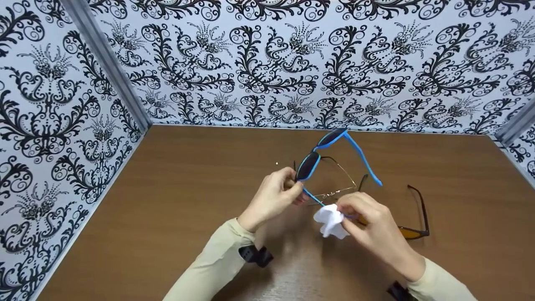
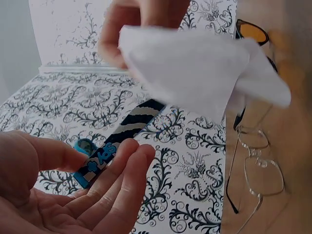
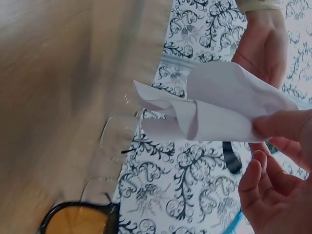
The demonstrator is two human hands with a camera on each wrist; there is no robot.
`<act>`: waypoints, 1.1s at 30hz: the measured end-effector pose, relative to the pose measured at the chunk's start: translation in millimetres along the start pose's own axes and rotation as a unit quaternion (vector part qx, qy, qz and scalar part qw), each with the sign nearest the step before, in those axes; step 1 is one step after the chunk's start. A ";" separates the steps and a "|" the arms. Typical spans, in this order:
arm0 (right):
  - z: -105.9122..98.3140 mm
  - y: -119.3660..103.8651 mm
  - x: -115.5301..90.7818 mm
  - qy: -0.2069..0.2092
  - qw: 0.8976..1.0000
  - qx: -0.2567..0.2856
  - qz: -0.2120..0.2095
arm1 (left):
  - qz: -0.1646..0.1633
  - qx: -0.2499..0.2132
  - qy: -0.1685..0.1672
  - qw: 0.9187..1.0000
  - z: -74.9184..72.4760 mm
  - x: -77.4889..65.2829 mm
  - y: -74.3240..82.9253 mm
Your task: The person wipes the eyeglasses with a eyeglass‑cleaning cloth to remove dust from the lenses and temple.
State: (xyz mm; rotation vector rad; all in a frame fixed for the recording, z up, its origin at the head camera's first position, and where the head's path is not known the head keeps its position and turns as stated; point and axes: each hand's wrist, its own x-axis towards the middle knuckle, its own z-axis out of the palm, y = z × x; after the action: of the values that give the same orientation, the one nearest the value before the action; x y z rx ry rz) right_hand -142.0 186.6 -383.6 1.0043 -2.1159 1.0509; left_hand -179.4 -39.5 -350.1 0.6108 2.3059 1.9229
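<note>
Blue-framed sunglasses point(image 1: 308, 166) with dark lenses are held up at a tilt over the table. My left hand point(image 1: 276, 194) pinches them at the hinge end of one temple point(image 2: 130, 124), which carries raised blue lettering in the left wrist view. The other temple sticks out freely to the right. Between the thumb and fingers of my right hand point(image 1: 374, 219) is a white cloth point(image 1: 330, 221), folded about the far part of the held temple. In the right wrist view the cloth point(image 3: 219, 114) hides most of that temple.
Thin metal-framed glasses point(image 2: 263, 170) lie on the brown table point(image 1: 167, 200) beneath the sunglasses. To their right, orange-lensed glasses point(image 1: 413, 233) with a dark frame rest partly behind my right hand. Patterned panels point(image 1: 284, 62) enclose the table at the back and sides.
</note>
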 end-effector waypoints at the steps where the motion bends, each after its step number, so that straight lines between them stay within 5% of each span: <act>1: 3.2 -0.9 2.5 0.006 1.000 -0.001 -0.002 | -0.002 -0.003 0.000 1.000 1.3 0.0 0.0; 14: 34.3 -16.3 23.2 0.065 0.997 0.040 0.027 | 0.001 0.047 0.051 0.998 12.5 1.3 -0.3; 25: 51.0 -17.0 26.1 0.112 0.994 -0.014 -0.006 | -0.010 0.002 0.058 0.998 21.0 4.4 -3.6; 33: 42.2 -13.9 22.2 0.093 0.993 -0.070 -0.020 | -0.024 -0.017 0.053 0.998 16.5 3.6 -4.8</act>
State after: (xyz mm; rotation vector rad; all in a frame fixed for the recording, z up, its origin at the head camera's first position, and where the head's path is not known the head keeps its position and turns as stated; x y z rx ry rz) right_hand -149.5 137.5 -383.8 0.8454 -1.9802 0.9237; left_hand -178.8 -23.6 -357.5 0.4552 2.3199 2.0160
